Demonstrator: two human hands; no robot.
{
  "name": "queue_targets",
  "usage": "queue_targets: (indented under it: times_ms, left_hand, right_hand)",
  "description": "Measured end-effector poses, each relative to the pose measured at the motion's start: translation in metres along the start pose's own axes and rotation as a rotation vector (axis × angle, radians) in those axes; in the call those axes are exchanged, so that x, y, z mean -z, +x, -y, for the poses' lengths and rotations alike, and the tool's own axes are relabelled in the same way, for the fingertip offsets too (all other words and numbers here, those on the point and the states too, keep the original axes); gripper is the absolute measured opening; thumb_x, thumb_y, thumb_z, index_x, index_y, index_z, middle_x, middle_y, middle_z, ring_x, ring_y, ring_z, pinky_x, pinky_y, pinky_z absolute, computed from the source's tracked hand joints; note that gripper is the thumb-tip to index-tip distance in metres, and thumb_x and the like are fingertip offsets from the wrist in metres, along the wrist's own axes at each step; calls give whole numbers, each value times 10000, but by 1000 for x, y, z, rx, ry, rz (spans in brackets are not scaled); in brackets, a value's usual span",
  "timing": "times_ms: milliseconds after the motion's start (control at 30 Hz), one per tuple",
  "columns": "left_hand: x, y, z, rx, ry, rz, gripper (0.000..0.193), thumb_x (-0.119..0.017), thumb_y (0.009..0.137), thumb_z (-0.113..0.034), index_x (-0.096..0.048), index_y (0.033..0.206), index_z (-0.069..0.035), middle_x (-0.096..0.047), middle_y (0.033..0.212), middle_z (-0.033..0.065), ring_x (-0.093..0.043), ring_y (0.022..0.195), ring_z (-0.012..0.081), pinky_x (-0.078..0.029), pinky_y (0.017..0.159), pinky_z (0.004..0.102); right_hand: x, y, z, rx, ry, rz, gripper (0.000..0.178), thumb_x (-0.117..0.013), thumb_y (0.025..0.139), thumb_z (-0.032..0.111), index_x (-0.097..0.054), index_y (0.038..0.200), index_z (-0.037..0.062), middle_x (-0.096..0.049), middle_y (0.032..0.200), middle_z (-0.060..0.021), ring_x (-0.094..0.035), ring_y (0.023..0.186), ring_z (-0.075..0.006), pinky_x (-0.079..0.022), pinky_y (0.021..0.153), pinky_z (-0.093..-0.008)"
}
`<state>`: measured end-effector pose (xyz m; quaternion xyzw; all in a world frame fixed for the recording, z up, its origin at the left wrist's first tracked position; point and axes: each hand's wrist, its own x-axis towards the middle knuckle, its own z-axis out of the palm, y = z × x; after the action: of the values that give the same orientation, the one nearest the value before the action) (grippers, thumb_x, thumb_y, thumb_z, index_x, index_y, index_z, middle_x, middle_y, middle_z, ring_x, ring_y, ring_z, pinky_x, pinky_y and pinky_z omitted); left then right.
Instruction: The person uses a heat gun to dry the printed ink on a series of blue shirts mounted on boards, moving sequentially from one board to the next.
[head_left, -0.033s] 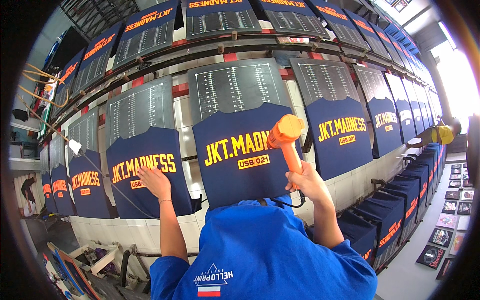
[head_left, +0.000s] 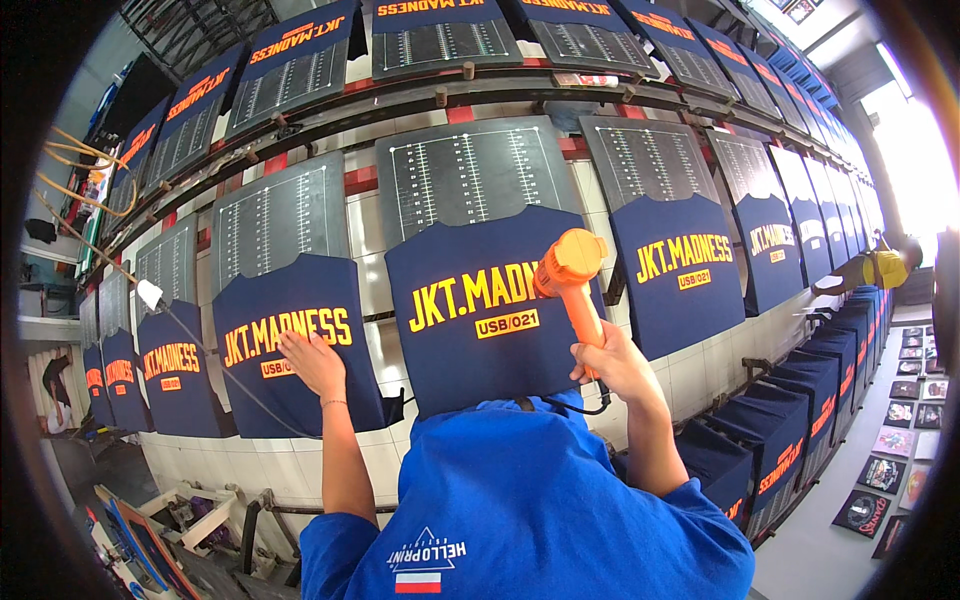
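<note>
My right hand point(head_left: 618, 365) is wrapped round the handle of an orange hair dryer point(head_left: 572, 262), whose wide head is raised over a navy shirt panel point(head_left: 470, 370) in front of me. That panel has yellow lettering, partly covered by the dryer. A dark cord point(head_left: 603, 405) hangs below the grip. To the left, my left hand point(head_left: 316, 365) rests with fingers stretched out on the print of a neighbouring navy shirt panel point(head_left: 250, 400), hiding part of its lettering.
Dark printing boards point(head_left: 475, 170) with white ruler marks run in long rows, most bearing navy shirts. A black rail point(head_left: 400, 105) separates two rows. A thin cable point(head_left: 215, 370) with a white fitting point(head_left: 149, 293) crosses at left. Another person point(head_left: 885, 268) in yellow is far right.
My left hand has shifted very slightly to the right on the shirt print. The right hand and the hair dryer look the same.
</note>
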<state>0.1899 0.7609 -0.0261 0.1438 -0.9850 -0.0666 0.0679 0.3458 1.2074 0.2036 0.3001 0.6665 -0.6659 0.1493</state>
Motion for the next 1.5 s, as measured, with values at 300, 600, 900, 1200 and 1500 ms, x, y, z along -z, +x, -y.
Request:
queue_targets:
  times_ms: [300,600,900,1200,1500]
  left_hand:
    - [1,-9,-6,-199,7,72,617,-329,1062,-321,-239,1540,58,-230,1607,263,-190,1503,412,-146,1225,517]
    - [-1,42,37,40,57,0,598,-304,1071,-339,-308,1504,74,-287,1581,266,-245,1478,425,-198,1203,544]
    - [9,-20,-43,-242,-25,69,582,-355,1046,-295,-295,1530,23,-255,1602,244,-213,1494,415,-159,1219,532]
    - [8,-23,-30,-324,-58,83,602,-351,1053,-310,-254,1550,15,-224,1617,241,-193,1504,409,-141,1225,520]
    - [2,38,55,115,27,-19,625,-305,1073,-360,-282,1517,79,-273,1595,251,-234,1491,407,-176,1222,502]
  right_hand:
    - [1,14,10,4,21,-5,290,-637,882,131,-543,1086,-53,-589,793,-42,-652,631,-134,-533,567,-258]
    - [-7,31,15,37,-56,-9,283,-639,887,131,-556,1094,-43,-595,796,-43,-656,645,-134,-536,580,-263]
    - [-6,44,23,29,23,3,180,-636,905,134,-575,1006,-2,-599,777,-38,-652,628,-135,-529,559,-257]
    - [-3,38,16,65,-46,-81,197,-635,899,129,-569,1017,-14,-599,784,-42,-657,629,-141,-532,555,-261]
    - [-16,44,18,79,27,92,237,-629,906,114,-550,1055,-53,-606,786,-57,-654,627,-137,-527,542,-262]
